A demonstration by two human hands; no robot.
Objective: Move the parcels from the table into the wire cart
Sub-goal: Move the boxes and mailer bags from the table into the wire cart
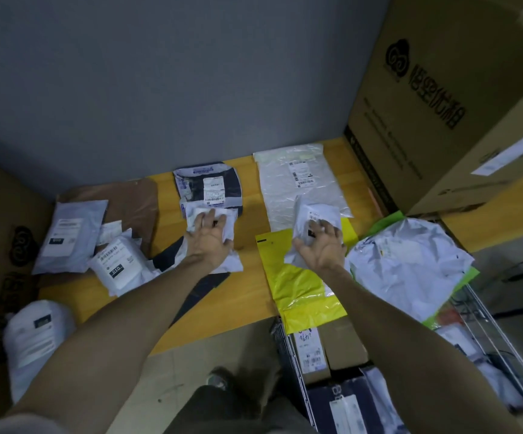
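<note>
grey wall (160,89) behind, yellow-topped table (247,292) below it, tall cardboard box (442,120) at the right end. parcels lie scattered across the table.

left hand (208,238): fingers spread and bent down over a crumpled white parcel (197,214), thumb hooked at its near edge. this parcel lies just in front of a dark labelled bag (210,186). right hand (319,245): the same clasp, fingers splayed and curled onto a barcoded white parcel (319,211), which lies over the near edge of a clear flat bag (298,183) and the top of a yellow bag (301,286). i cannot tell whether either parcel is off the surface.

wire cart (486,317) stands at the right, beside the table, already heaped; a large white bag (404,264) crowns the pile.

judged risks:
- both clasps are top-down on slick film, so either parcel may slip in transit.
- the yellow bag overhangs the table edge under the right forearm; a drag could pull it to the floor.
- the left parcel rests on other wrappers, which may come up with it.
- a parcel dropped onto the full heap may slide off outside the cart.
</note>
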